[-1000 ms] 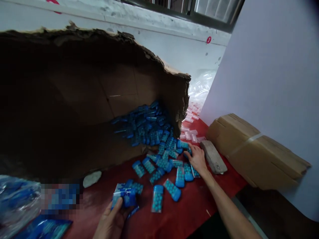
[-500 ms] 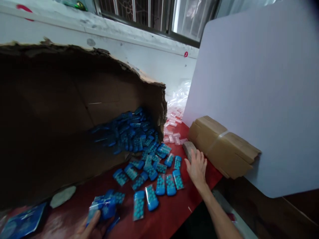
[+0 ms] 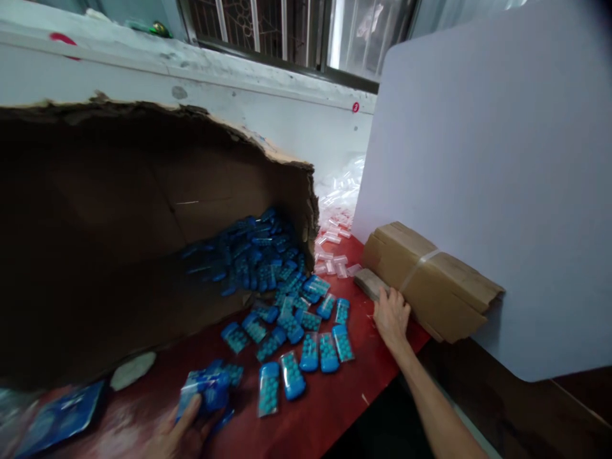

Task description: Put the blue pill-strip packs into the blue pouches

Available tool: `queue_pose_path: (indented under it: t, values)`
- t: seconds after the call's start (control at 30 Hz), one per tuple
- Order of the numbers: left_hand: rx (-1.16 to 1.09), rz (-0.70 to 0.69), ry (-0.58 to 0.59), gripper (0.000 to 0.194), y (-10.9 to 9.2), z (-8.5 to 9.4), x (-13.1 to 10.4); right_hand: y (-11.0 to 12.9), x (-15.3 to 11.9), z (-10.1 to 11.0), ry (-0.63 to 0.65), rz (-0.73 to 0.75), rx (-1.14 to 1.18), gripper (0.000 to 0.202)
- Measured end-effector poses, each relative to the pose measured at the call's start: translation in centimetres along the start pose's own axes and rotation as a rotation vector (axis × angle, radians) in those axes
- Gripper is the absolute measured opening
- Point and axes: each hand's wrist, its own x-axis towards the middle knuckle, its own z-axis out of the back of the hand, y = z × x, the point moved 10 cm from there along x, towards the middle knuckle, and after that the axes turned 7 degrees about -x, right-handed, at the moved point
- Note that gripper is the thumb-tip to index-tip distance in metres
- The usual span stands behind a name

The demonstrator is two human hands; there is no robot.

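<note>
My left hand (image 3: 184, 424) is closed on a shiny blue packet (image 3: 203, 390), thumb on top. The packet is slightly blurred, and its far side is partly hidden. My right hand (image 3: 392, 315) curls its fingers over the near end of a small grey-brown stack (image 3: 369, 284), which lies against a banded bundle of cardboard (image 3: 430, 287). Between my hands, several clear containers with blue caps and small blue balls inside lie on the red tabletop; the nearest container (image 3: 268, 389) is close to my left hand.
A torn-edged cardboard box (image 3: 229, 140) lies on its side, with a heap of blue containers (image 3: 258, 255) in its mouth. Small clear plastic pieces (image 3: 339, 229) are piled behind. A white panel (image 3: 478, 159) leans at right. Another blue packet (image 3: 62, 417) lies at far left.
My right hand has moved right and nearer to me, its fingers now curled at the grey-brown stack, which has turned. My left hand still holds the blue packet.
</note>
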Motion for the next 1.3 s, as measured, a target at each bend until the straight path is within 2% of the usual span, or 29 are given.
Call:
queue_pose_path:
  t: [0.07,0.13,0.17,0.2,0.3,0.33,0.37,0.43,0.57,0.7,0.87,1.03,1.1,1.2,1.3]
  values:
    - [-0.014,0.004,0.019,0.024,0.1,-0.4,-0.3,0.8,-0.3,1.0,0.005,-0.007,0.022,0.038]
    - [-0.04,-0.011,0.041,0.023,0.2,-0.6,-0.5,3.6,-1.9,2.5,-0.008,0.057,0.097,0.04]
    - [-0.06,-0.021,0.055,0.023,0.2,-0.7,-0.6,6.0,-3.4,3.3,-0.004,0.142,0.168,0.041]
    - [-0.076,-0.028,0.062,0.023,0.2,-0.7,-0.6,9.1,-5.4,4.0,0.03,0.29,0.264,0.041]
    - [-0.102,-0.034,0.073,0.021,0.4,-0.5,-0.6,17.9,-13.5,6.4,0.148,0.764,0.491,0.046]
    - [-0.11,-0.035,0.066,0.022,0.4,-0.3,-0.6,19.8,-15.9,6.8,0.193,0.871,0.523,0.048]
    - [-0.12,-0.037,0.059,0.022,0.4,-0.2,-0.7,20.8,-17.4,6.8,0.231,0.915,0.533,0.046]
    - [-0.14,-0.03,0.062,0.022,0.5,-0.1,-0.8,21.5,-18.5,6.4,0.296,0.938,0.518,0.042]
    - [-0.137,-0.012,0.109,0.019,0.7,-1.2,-1.7,20.7,-17.0,5.2,0.451,0.963,0.476,0.037]
    - [-0.144,0.017,0.121,0.018,1.1,-1.9,-2.9,20.6,-15.8,4.6,0.61,1.03,0.428,0.045]
    - [-0.166,0.128,0.023,0.019,2.5,-0.2,-4.3,21.8,-15.8,4.3,0.663,1.072,0.37,0.056]
    - [-0.224,0.194,-0.055,0.022,3.7,1.0,-5.6,23.9,-16.6,5.1,0.694,1.23,0.417,0.045]
    - [-0.25,0.197,-0.069,0.024,3.9,1.2,-5.9,24.2,-16.1,5.2,0.681,1.208,0.466,0.036]
    - [-0.272,0.187,-0.095,0.025,4.1,1.6,-6.0,23.9,-15.1,5.5,0.705,1.071,0.663,0.021]
    - [-0.281,0.147,-0.106,0.025,4.1,2.0,-5.7,23.1,-15.3,5.5,0.904,0.811,0.977,0.022]
